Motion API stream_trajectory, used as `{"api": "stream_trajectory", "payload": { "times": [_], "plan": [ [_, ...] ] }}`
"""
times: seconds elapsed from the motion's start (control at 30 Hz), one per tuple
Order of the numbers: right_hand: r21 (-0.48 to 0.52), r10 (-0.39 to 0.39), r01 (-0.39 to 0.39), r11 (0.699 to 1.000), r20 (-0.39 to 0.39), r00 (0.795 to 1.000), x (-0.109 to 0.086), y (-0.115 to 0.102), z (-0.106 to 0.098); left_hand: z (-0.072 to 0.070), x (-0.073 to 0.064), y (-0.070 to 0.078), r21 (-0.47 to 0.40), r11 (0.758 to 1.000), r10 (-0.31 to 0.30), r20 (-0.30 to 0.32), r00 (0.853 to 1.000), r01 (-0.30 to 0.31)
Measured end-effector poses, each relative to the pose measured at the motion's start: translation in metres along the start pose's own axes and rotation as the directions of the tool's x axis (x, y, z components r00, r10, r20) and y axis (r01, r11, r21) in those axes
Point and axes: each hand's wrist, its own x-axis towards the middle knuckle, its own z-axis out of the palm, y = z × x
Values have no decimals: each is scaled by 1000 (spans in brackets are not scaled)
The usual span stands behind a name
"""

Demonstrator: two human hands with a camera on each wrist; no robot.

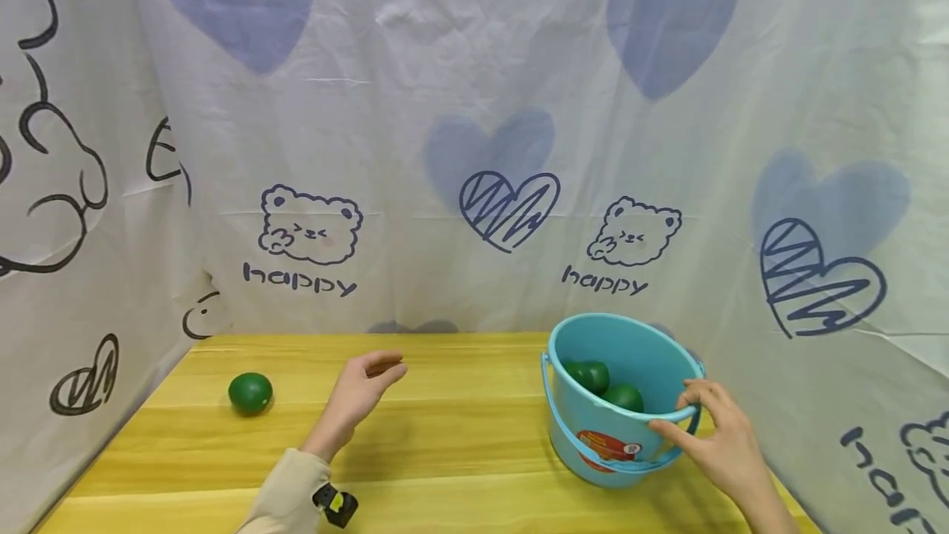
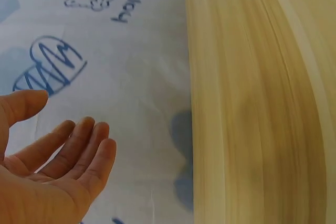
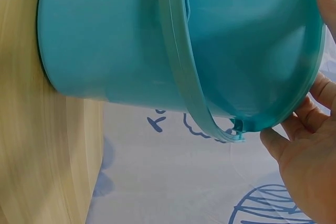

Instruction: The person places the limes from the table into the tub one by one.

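Observation:
A light blue bucket (image 1: pixel 597 416) with its handle hanging down its front stands at the right of the table. Inside it lie several dark green, lime-like fruits (image 1: pixel 623 396). My right hand (image 1: pixel 722 439) grips the bucket's right rim, thumb outside and fingers over the edge. The right wrist view shows the bucket (image 3: pixel 115 40) sideways, with that hand at its rim. Another green lime-like fruit (image 1: pixel 250 393) lies alone at the table's left. My left hand (image 1: pixel 362 392) is raised over the table between fruit and bucket, fingers loosely bent, holding nothing.
The yellow wood-grain table (image 1: pixel 452 468) ends at the back against a white curtain (image 1: pixel 415 147) printed with hearts and bears. The same cloth hangs along the left and right sides. A dark device (image 1: pixel 336 505) is strapped on the left wrist.

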Motion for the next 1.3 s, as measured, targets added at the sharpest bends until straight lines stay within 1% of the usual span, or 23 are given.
{"api": "stream_trajectory", "payload": {
  "times": [0.17,0.37,0.47,0.67,0.73,0.83,0.93,1.0,1.07,1.13,1.17,1.2,1.23,1.3],
  "plan": [
    [-4,1,-1,1000,0,1000,1,0,0,-20,3,-11,35,999,-31,-51,998,33],
    [-1,11,-11,1000,9,1000,1,0,0,-38,4,-22,71,996,-53,-84,995,59],
    [4,14,-14,1000,13,1000,1,0,0,-48,5,-26,120,990,-62,-104,993,74],
    [4,20,-20,1000,17,1000,1,0,-1,-69,8,-33,207,973,-65,-193,979,106],
    [2,21,-21,1000,18,1000,1,0,-1,-76,8,-37,239,964,-64,-227,972,119],
    [2,23,-23,1000,19,1000,1,0,-1,-84,7,-46,288,949,-42,-278,960,125],
    [-2,23,-23,1000,21,1000,1,0,0,-92,7,-55,329,938,13,-342,940,107],
    [-1,21,-21,1000,20,1000,1,0,0,-97,6,-61,360,928,55,-390,919,97],
    [0,17,-17,1000,18,1000,1,0,1,-103,7,-65,390,916,92,-441,893,99],
    [4,12,-12,1000,14,1000,2,1,1,-110,7,-69,413,903,103,-482,870,121],
    [5,11,-11,1000,12,1000,1,1,1,-113,6,-71,428,894,105,-495,863,137],
    [5,11,-11,1000,11,1000,1,1,1,-117,6,-72,438,886,101,-503,859,152],
    [7,11,-11,1000,10,1000,1,1,1,-120,6,-74,443,880,89,-504,859,168],
    [6,14,-14,1000,9,1000,1,1,1,-127,4,-77,459,866,65,-497,866,198]
  ]
}}
